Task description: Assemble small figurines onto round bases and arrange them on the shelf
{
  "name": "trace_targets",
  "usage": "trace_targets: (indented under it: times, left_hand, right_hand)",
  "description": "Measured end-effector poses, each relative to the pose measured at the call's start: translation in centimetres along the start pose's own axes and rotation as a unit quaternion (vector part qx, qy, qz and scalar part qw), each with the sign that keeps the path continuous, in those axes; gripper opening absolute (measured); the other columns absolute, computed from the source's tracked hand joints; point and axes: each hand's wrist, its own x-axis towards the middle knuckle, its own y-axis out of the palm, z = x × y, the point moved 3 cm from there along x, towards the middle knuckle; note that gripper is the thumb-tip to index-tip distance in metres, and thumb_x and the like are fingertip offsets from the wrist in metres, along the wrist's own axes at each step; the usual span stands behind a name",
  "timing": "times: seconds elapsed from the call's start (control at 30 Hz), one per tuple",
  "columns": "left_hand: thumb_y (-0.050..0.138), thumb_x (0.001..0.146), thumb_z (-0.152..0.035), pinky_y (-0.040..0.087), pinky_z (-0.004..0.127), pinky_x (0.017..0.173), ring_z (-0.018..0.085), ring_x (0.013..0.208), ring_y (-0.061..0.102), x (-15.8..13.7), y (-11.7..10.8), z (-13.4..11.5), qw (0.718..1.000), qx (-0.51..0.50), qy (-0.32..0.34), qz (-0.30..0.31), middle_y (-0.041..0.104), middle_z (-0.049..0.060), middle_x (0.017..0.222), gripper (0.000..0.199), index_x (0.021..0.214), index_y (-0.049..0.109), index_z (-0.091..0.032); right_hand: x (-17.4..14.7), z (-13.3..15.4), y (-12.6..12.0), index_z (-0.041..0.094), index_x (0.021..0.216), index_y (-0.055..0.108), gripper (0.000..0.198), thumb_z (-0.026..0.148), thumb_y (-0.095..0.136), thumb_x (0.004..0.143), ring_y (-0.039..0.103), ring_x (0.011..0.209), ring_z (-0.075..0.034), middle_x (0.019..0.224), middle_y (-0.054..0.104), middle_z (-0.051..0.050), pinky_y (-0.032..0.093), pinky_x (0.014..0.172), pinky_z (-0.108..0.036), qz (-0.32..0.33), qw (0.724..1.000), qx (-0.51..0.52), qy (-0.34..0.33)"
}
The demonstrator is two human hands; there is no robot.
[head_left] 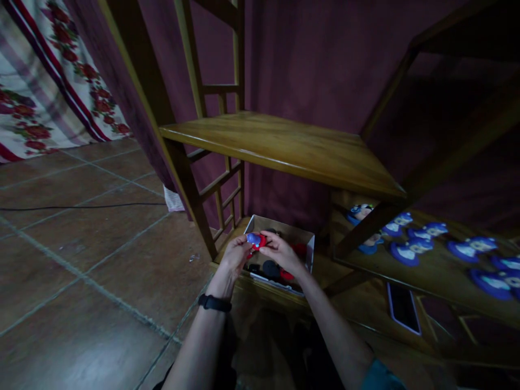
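Observation:
Between my two hands is a small red and blue figurine (pixel 255 241), held over an open cardboard box (pixel 312 249). My left hand (pixel 236 253), with a dark band on the wrist, pinches its left side. Closed on the figurine's right side are the fingers of my right hand (pixel 281 252). Inside the box lie dark round pieces (pixel 271 268) and red pieces (pixel 286 275), too dim to name. The box stands on the low shelf of a wooden rack.
A wooden shelf board (pixel 276 143) juts out above the box. Several blue and white figurines (pixel 412 250) stand on a shelf at the right, above a phone (pixel 404 309) lying lower down. A slanted wooden post separates them from the box. A cable (pixel 81 207) crosses the tiled floor.

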Motion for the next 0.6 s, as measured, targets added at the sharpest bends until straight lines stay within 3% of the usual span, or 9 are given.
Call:
trace_targets:
  times: [0.13, 0.3, 0.6]
  left_hand:
    - [0.073, 0.06, -0.01, 0.052, 0.027, 0.066, 0.016, 0.07, 0.064, 0.3, -0.3, 0.3, 1.0, -0.021, 0.002, -0.012, 0.069, 0.009, 0.081, 0.03, 0.088, 0.066, -0.011]
    - [0.07, 0.065, -0.01, 0.052, 0.025, 0.07, 0.014, 0.071, 0.064, 0.3, 0.1, 0.4, 0.998, -0.056, -0.026, 0.011, 0.069, 0.009, 0.081, 0.02, 0.085, 0.066, -0.01]
    - [0.077, 0.055, -0.007, 0.048, 0.024, 0.073, 0.014, 0.073, 0.064, -0.2, 1.6, 0.6, 0.998, -0.033, -0.018, 0.041, 0.07, 0.009, 0.082, 0.031, 0.085, 0.068, -0.01]
  right_hand:
    - [-0.1, 0.1, 0.1, 0.024, 0.117, 0.051, 0.048, 0.028, 0.065, 0.071, 0.061, 0.09, -0.015, 0.098, 0.064, -0.001, 0.048, 0.084, -0.031, -0.009, 1.0, -0.013, 0.015]
    - [0.2, -0.8, -0.5, 0.024, 0.114, 0.051, 0.047, 0.03, 0.065, 0.07, 0.06, 0.086, -0.015, 0.096, 0.062, -0.001, 0.049, 0.079, -0.03, -0.091, 0.994, -0.066, 0.013]
    - [0.1, -0.6, -0.4, 0.024, 0.105, 0.048, 0.042, 0.034, 0.065, 0.068, 0.059, 0.076, -0.014, 0.093, 0.06, 0.0, 0.049, 0.07, -0.028, -0.16, 0.976, -0.149, -0.005]
